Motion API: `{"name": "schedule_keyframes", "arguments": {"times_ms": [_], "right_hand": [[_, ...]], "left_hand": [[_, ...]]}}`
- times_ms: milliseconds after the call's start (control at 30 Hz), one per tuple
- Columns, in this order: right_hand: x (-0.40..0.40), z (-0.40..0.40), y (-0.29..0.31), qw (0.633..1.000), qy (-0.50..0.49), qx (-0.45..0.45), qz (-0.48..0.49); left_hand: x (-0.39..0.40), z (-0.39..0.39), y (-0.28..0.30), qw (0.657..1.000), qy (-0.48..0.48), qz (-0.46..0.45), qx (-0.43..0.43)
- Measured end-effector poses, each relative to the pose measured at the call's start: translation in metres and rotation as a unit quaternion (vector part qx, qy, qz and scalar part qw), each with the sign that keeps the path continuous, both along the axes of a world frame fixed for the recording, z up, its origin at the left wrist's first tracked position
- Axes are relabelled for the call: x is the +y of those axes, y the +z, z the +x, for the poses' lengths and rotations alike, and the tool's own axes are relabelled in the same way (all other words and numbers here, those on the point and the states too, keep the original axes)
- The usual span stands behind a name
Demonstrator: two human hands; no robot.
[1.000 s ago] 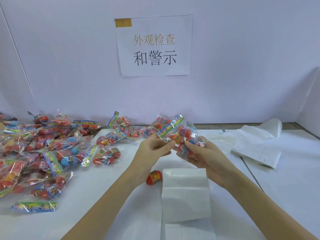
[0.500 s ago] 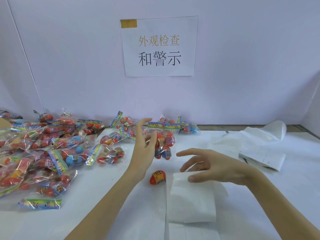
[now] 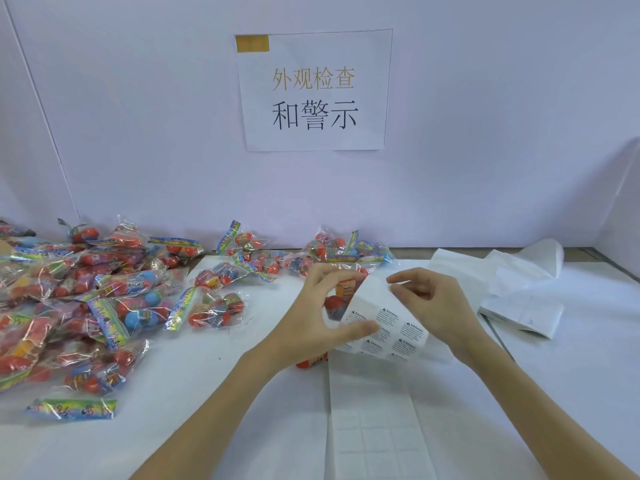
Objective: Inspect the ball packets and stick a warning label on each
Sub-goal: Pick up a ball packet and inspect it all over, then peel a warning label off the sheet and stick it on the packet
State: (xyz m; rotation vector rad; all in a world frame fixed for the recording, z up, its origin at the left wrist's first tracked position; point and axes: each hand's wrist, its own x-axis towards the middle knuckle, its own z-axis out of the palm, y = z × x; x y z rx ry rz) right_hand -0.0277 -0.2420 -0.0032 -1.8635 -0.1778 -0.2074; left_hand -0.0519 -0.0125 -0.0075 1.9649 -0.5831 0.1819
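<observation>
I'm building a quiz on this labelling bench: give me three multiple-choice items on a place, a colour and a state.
1. Where is the heap of clear ball packets?
A. Person's left
B. Person's right
C. On the wall

2. What colour is the loose ball under the left hand?
A. Green
B. Red-orange
C. White

3. The white sheet of warning labels is:
A. Flat on the table
B. Held by both hands
C. Rolled up

Answers: 1 A, the heap fills the table's left side. 2 B, red-orange shows below the wrist. 3 B, the left thumb and right hand hold it lifted.
</observation>
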Motion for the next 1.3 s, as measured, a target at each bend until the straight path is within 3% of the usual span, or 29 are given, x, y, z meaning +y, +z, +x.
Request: {"name": "schedule_keyframes", "arguments": {"times_ms": [267,400,500,600,767,1033,1167,1300], "right_hand": [[0.003,-0.005,0.001,0.997,0.047,0.002,-0.054],[0.007,-0.004,0.002,0.995,0.033,-0.025,-0.088],[0.006,-0.006,0.007,0.997,0.036,-0.065,0.008],[0.006,-0.012,0.014,0.987,0.109,-0.057,0.102],[0.019,-0.018,0.009,0.99,0.116,-0.081,-0.018],[0.018,-0.014,0.007,0.989,0.122,-0.086,-0.006],[0.02,-0.011,0.002,0.978,0.06,-0.178,-0.087],[0.016,-0.012,0.0,0.941,0.02,-0.302,-0.153]], "left_hand": [[-0.004,0.004,0.003,0.992,0.066,-0.094,-0.051],[-0.005,0.005,0.004,0.987,0.093,-0.129,-0.025],[-0.005,0.008,0.001,0.981,0.136,-0.14,-0.003],[-0.003,0.011,-0.002,0.977,0.184,-0.11,-0.014],[-0.005,0.008,-0.003,0.966,0.236,-0.088,-0.064],[-0.005,0.003,0.002,0.982,0.153,-0.068,-0.082],[-0.009,0.003,0.001,0.988,0.123,-0.069,-0.063],[-0.013,0.001,0.003,0.988,0.114,-0.103,0.0]]}}
